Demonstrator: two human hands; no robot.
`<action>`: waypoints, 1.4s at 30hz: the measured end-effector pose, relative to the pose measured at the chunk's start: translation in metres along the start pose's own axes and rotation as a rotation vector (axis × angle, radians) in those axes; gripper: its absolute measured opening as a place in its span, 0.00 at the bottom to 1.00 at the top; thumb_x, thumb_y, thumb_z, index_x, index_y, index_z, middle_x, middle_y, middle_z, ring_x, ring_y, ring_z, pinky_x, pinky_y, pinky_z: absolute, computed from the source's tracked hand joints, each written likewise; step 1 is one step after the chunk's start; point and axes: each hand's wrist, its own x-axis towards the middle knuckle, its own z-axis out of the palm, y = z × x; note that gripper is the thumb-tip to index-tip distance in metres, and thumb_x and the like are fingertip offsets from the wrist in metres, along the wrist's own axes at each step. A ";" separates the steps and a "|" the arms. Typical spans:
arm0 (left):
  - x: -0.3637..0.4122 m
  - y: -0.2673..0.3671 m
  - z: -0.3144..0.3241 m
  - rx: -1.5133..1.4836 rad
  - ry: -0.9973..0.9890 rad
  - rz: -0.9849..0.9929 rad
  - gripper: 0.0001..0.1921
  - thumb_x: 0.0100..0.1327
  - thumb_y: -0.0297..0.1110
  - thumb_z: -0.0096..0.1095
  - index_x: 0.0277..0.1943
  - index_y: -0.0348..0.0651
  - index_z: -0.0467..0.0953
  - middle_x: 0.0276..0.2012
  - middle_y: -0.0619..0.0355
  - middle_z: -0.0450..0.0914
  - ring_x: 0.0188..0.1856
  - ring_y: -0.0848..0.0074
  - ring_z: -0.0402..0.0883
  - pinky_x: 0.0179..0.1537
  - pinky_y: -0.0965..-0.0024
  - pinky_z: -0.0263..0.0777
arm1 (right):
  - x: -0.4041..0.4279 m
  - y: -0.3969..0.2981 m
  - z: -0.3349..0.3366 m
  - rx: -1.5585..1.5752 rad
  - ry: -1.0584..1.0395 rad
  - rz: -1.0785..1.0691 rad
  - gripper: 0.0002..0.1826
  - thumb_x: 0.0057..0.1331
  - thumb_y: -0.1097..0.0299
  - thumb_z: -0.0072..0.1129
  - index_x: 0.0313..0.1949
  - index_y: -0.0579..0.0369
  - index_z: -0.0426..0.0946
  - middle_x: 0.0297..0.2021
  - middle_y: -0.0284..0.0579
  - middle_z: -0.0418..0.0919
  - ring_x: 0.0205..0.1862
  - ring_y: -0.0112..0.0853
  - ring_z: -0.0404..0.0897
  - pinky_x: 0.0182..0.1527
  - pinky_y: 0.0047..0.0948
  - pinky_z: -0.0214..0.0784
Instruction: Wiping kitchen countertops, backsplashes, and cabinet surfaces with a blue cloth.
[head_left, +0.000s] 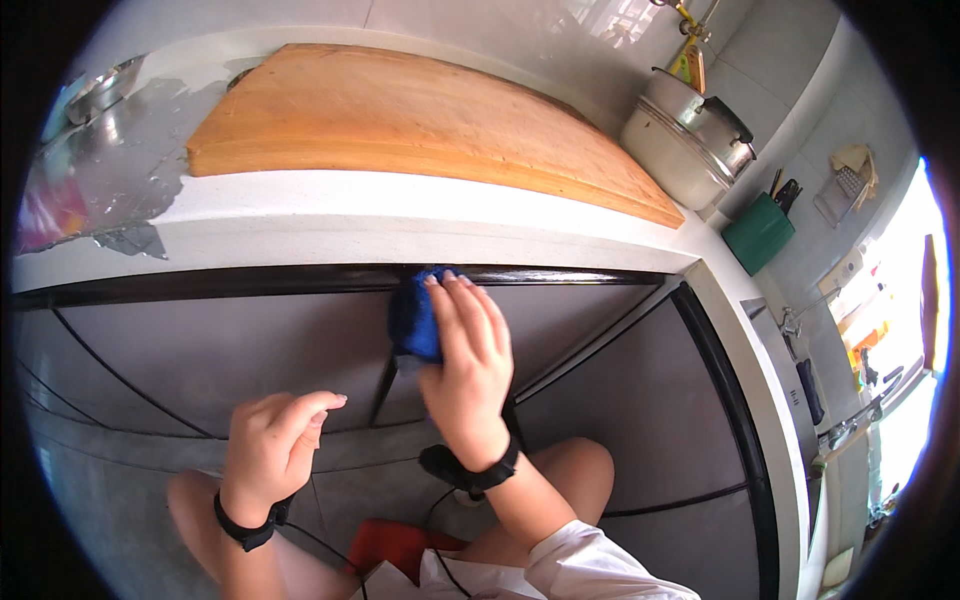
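Note:
My right hand presses a blue cloth against the cabinet front just below the countertop. The cloth's upper end lies over the black top rail, and its lower part hangs over the grey cabinet doors. My left hand is raised over my lap, apart from the cabinet. Its fingers are curled, with thumb and forefinger pointing toward the cloth, and nothing shows in it. Each wrist wears a black strap with a cable nearby.
Above the doors, a thick wooden cutting board lies on the white countertop. A steel pot and a green knife block stand at the right. A metal bowl is at the far left. Something red shows between my legs.

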 end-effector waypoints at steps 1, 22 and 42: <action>0.000 0.000 0.000 -0.007 0.017 0.010 0.09 0.63 0.22 0.57 0.43 0.44 0.79 0.17 0.59 0.74 0.18 0.69 0.74 0.21 0.68 0.66 | 0.001 -0.007 0.004 0.000 0.019 -0.004 0.32 0.44 0.87 0.52 0.53 0.60 0.78 0.52 0.47 0.77 0.57 0.43 0.75 0.62 0.42 0.67; -0.012 0.000 -0.021 -0.107 0.101 -0.083 0.07 0.66 0.24 0.54 0.43 0.42 0.79 0.19 0.56 0.75 0.18 0.70 0.75 0.22 0.69 0.67 | -0.024 0.138 -0.050 -0.263 0.193 0.195 0.29 0.48 0.87 0.48 0.52 0.58 0.77 0.51 0.50 0.79 0.55 0.48 0.74 0.62 0.42 0.63; -0.002 -0.003 0.005 -0.042 -0.042 -0.131 0.08 0.68 0.24 0.50 0.43 0.37 0.78 0.22 0.55 0.76 0.20 0.72 0.75 0.25 0.70 0.67 | -0.007 0.115 -0.062 -0.281 -0.017 0.010 0.33 0.46 0.83 0.54 0.55 0.46 0.78 0.50 0.42 0.75 0.54 0.41 0.73 0.58 0.41 0.64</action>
